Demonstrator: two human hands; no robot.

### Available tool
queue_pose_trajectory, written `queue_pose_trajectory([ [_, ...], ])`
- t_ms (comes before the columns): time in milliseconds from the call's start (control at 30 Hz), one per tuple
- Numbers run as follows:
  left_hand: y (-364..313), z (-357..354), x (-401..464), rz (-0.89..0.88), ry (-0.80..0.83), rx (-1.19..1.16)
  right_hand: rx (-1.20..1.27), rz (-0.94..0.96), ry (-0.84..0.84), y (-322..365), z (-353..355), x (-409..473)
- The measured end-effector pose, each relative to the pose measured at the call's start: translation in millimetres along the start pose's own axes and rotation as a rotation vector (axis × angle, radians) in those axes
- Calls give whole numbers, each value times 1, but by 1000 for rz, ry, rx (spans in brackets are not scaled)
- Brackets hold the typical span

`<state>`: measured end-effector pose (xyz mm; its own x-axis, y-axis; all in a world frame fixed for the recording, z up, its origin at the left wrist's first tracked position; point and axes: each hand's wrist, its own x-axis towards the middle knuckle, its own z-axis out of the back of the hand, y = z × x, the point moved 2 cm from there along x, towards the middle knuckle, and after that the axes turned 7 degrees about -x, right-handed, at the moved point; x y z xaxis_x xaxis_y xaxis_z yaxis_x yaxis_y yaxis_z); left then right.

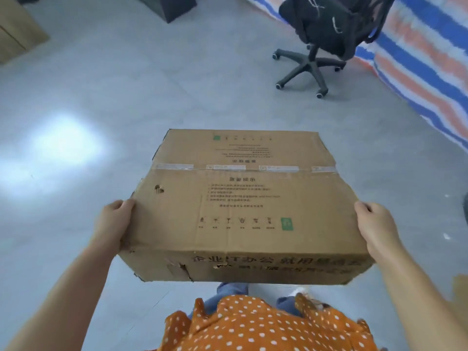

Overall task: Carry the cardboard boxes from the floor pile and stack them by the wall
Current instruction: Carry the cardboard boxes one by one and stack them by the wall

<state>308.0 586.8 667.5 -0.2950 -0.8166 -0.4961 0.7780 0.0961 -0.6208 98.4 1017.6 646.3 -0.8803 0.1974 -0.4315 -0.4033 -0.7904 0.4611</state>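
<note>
One cardboard box [243, 206] was held up off the grey floor [126, 97], out in front of the person's orange polka-dot top [266, 325]. The left hand [114, 224] was clamped against the box's left end, near its front corner, thumb on the top edge and fingers out of sight underneath. The right hand [377, 226] gripped the right end in the same way, thumb over the top edge. The box's top flaps were shut along one strip of clear tape [228, 167] that ran from the left edge to the right. Printed text and a green mark showed on the top face, and the front wall was torn near its left corner.

One black office chair [321, 34] stood on the floor beyond the box, well apart from it. A striped blue, orange and white tarp [417, 59] covered the floor's far right edge. A second cardboard box [17, 34] sat at the far left corner, and one dark block [172, 6] lay near the far edge.
</note>
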Motion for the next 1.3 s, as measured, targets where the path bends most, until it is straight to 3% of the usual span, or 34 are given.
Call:
queue_pose_trajectory([
  [233, -17, 72, 72, 6, -195, -44, 9, 233, 116, 160, -56, 35],
  [800, -166, 31, 228, 157, -407, -328, -187, 493, 209, 499, -103, 237],
  [1000, -170, 75, 289, 226, -489, -411, -236, 563, 286, 604, -168, 229],
  [1300, -179, 200, 436, 214, -530, -474, -177, 645, 291, 749, -298, 193],
])
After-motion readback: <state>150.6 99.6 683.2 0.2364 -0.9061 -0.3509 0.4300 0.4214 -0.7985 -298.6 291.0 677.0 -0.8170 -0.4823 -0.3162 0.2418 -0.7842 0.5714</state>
